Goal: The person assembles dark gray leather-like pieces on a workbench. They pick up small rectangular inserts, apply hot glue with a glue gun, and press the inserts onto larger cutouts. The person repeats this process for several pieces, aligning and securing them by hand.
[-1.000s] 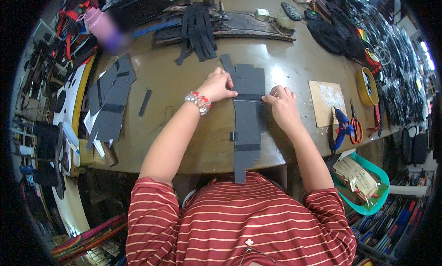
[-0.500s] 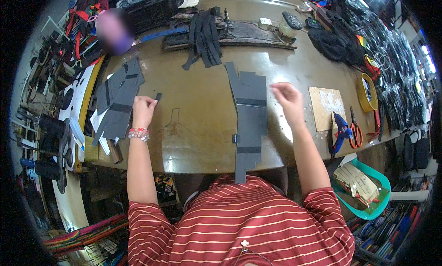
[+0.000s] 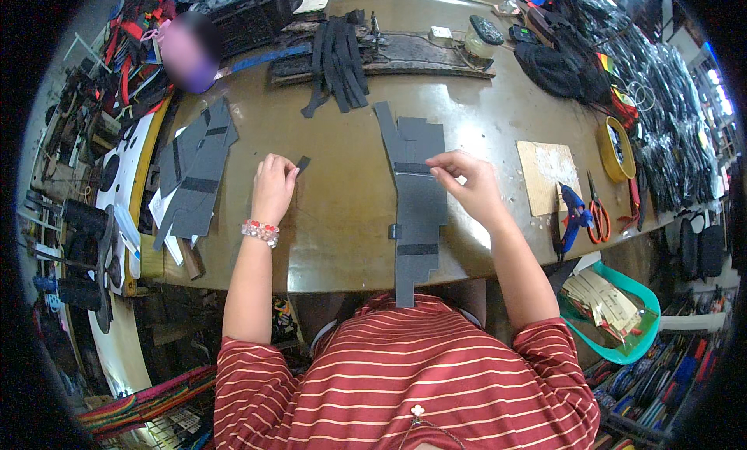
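A dark grey cut-out panel (image 3: 419,201) with stepped edges lies in front of me, its narrow end hanging over the table's near edge. Black strips (image 3: 416,249) cross it, and a small black tab sticks out at its left edge. To its left, my left hand (image 3: 275,184) pinches a short black strip (image 3: 303,163) between thumb and fingers. My right hand (image 3: 467,177) hovers at the panel's right edge beside the upper strip, thumb and fingertips together; whatever is between them is too small to name. More grey panels (image 3: 194,174) with black strips lie stacked at the left.
At the right are a wooden board (image 3: 548,177) with white residue, a blue glue gun (image 3: 574,220), orange-handled scissors (image 3: 597,212) and a yellow tape ring (image 3: 617,150). Black strips (image 3: 338,65) drape over a dark plank (image 3: 424,61) behind. A teal basket (image 3: 652,325) hangs lower right.
My left hand has moved right, away from the stacked panels, carrying the short black strip. My right hand has come left and down to the panel's edge.
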Demonstrator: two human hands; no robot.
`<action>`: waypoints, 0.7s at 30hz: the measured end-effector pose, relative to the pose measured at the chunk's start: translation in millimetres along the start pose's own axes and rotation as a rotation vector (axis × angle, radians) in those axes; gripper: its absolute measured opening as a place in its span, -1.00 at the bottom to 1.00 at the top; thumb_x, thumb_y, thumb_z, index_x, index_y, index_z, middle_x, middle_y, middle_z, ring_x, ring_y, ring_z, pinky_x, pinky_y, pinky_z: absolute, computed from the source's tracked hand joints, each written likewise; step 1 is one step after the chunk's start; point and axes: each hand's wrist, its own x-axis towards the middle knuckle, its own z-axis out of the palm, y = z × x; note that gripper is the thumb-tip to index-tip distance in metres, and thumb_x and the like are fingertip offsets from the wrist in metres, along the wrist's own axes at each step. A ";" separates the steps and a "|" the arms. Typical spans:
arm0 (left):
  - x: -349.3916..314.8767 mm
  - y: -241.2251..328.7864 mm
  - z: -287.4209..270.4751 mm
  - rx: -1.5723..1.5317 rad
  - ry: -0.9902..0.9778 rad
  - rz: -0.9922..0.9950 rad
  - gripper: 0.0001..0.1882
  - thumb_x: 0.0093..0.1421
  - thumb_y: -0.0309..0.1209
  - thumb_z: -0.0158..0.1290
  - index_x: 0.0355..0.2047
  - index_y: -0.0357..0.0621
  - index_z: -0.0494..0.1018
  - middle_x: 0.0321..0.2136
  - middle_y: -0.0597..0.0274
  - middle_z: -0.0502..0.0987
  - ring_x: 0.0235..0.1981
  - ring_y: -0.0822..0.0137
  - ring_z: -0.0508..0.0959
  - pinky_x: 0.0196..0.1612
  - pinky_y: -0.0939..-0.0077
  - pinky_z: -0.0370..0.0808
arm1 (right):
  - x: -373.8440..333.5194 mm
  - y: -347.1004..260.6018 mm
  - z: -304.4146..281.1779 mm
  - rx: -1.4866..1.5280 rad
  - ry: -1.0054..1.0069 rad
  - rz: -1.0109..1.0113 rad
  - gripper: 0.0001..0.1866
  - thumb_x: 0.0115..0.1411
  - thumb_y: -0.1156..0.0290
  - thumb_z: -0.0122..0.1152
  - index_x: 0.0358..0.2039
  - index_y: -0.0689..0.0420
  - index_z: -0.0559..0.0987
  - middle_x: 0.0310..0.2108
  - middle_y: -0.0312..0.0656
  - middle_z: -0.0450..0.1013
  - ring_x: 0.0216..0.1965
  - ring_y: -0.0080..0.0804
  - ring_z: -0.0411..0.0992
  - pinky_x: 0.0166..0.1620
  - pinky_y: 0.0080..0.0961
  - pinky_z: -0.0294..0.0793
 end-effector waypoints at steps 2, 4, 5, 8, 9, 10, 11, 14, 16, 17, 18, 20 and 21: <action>-0.7 3.6 0.9 0.012 0.029 0.053 -0.91 0.14 -0.44 0.03 -0.38 -0.20 0.45 -0.35 0.08 0.42 -0.25 0.05 0.41 -0.13 0.24 0.37 | 2.8 -2.3 4.2 -0.047 -0.040 -0.149 -0.85 0.07 0.58 0.21 -0.30 0.21 0.60 -0.39 -0.23 0.53 -0.45 -0.56 0.44 -0.31 -0.62 0.45; -3.8 5.3 -2.1 -0.006 0.059 0.116 -0.89 0.19 -0.45 -0.03 -0.38 -0.21 0.45 -0.36 0.08 0.42 -0.26 0.06 0.41 -0.14 0.26 0.36 | 5.0 -4.7 6.3 -0.055 -0.052 -0.172 -0.84 0.07 0.59 0.20 -0.29 0.20 0.60 -0.40 -0.22 0.52 -0.44 -0.55 0.44 -0.31 -0.62 0.46; -5.5 5.6 -4.5 -0.015 0.022 0.108 -0.89 0.19 -0.44 -0.04 -0.38 -0.21 0.45 -0.34 0.09 0.42 -0.25 0.07 0.41 -0.14 0.25 0.37 | 5.8 -5.5 6.7 -0.049 -0.047 -0.203 -0.84 0.07 0.59 0.20 -0.29 0.20 0.60 -0.41 -0.22 0.52 -0.44 -0.55 0.45 -0.30 -0.61 0.46; -11.2 8.8 -10.6 0.005 -0.018 0.127 -0.87 0.20 -0.43 -0.05 -0.36 -0.21 0.45 -0.34 0.12 0.43 -0.25 0.08 0.42 -0.16 0.25 0.38 | 6.2 -7.5 6.8 0.070 -0.037 -0.120 -0.85 0.06 0.59 0.22 -0.31 0.18 0.61 -0.44 -0.22 0.51 -0.42 -0.52 0.46 -0.29 -0.62 0.46; -12.2 12.0 -11.7 0.045 -0.018 0.150 -0.86 0.21 -0.42 -0.06 -0.36 -0.22 0.44 -0.35 0.11 0.43 -0.26 0.09 0.43 -0.17 0.28 0.39 | 6.1 -8.7 7.9 0.056 -0.059 -0.098 -0.82 0.05 0.59 0.23 -0.28 0.17 0.60 -0.40 -0.22 0.50 -0.39 -0.51 0.46 -0.28 -0.60 0.46; -12.1 16.7 -12.3 0.088 -0.054 0.160 -0.86 0.22 -0.42 -0.06 -0.36 -0.24 0.44 -0.37 0.11 0.43 -0.28 0.10 0.43 -0.18 0.30 0.39 | 6.6 -10.1 9.1 0.044 -0.089 -0.090 -0.79 0.04 0.58 0.23 -0.25 0.16 0.60 -0.36 -0.21 0.50 -0.37 -0.51 0.47 -0.27 -0.59 0.46; -10.8 22.7 -12.7 -0.067 -0.050 0.127 -0.86 0.22 -0.42 -0.06 -0.36 -0.25 0.43 -0.39 0.11 0.42 -0.30 0.11 0.44 -0.20 0.33 0.40 | 7.5 -12.1 10.7 0.014 -0.113 -0.033 -0.76 0.04 0.58 0.24 -0.23 0.14 0.59 -0.33 -0.21 0.50 -0.35 -0.50 0.47 -0.25 -0.58 0.47; -3.7 47.8 -13.7 -0.500 -0.161 0.019 -0.84 0.25 -0.41 -0.08 -0.35 -0.29 0.39 -0.47 0.12 0.40 -0.41 0.19 0.45 -0.28 0.43 0.39 | 12.3 -22.2 25.6 0.030 -0.112 -0.196 -0.64 0.01 0.53 0.27 -0.11 0.09 0.54 -0.20 -0.18 0.45 -0.29 -0.43 0.47 -0.22 -0.53 0.48; 1.8 67.3 -13.8 -0.638 -0.328 0.071 -0.82 0.26 -0.39 -0.09 -0.35 -0.30 0.38 -0.46 0.12 0.40 -0.41 0.24 0.46 -0.29 0.44 0.39 | 18.7 -29.9 38.0 -0.071 -0.060 -0.409 -0.57 -0.01 0.49 0.29 -0.06 0.09 0.50 -0.14 -0.13 0.39 -0.24 -0.30 0.47 -0.19 -0.44 0.49; 5.1 75.6 -14.2 -0.725 -0.397 0.111 -0.81 0.26 -0.38 -0.09 -0.35 -0.30 0.38 -0.46 0.13 0.40 -0.41 0.26 0.47 -0.29 0.45 0.40 | 22.0 -32.7 41.3 -0.136 -0.052 -0.518 -0.54 -0.02 0.48 0.29 -0.04 0.08 0.48 -0.11 -0.11 0.36 -0.21 -0.24 0.46 -0.17 -0.39 0.50; 10.1 81.7 -14.9 -0.573 -0.387 0.228 -0.74 0.31 -0.32 -0.13 -0.33 -0.29 0.39 -0.44 0.19 0.45 -0.42 0.37 0.51 -0.33 0.52 0.42 | 24.0 -34.6 42.0 -0.105 -0.055 -0.468 -0.64 -0.04 0.45 0.30 -0.16 0.09 0.54 -0.25 -0.09 0.42 -0.28 -0.18 0.47 -0.19 -0.37 0.48; 14.6 92.2 -14.9 -0.867 -0.490 0.058 -0.70 0.33 -0.26 -0.17 -0.31 -0.28 0.40 -0.41 0.24 0.47 -0.43 0.44 0.52 -0.34 0.57 0.43 | 28.4 -34.2 33.9 -0.124 -0.110 -0.300 -0.73 -0.02 0.48 0.30 -0.25 0.13 0.57 -0.36 -0.14 0.43 -0.39 -0.31 0.45 -0.31 -0.47 0.45; 16.2 95.5 -14.7 -1.013 -0.540 -0.029 -0.67 0.35 -0.23 -0.19 -0.30 -0.27 0.40 -0.40 0.26 0.48 -0.44 0.48 0.53 -0.35 0.60 0.43 | 29.2 -32.7 27.6 -0.163 -0.147 -0.186 -0.78 -0.02 0.50 0.31 -0.29 0.15 0.59 -0.42 -0.17 0.44 -0.45 -0.38 0.44 -0.36 -0.53 0.43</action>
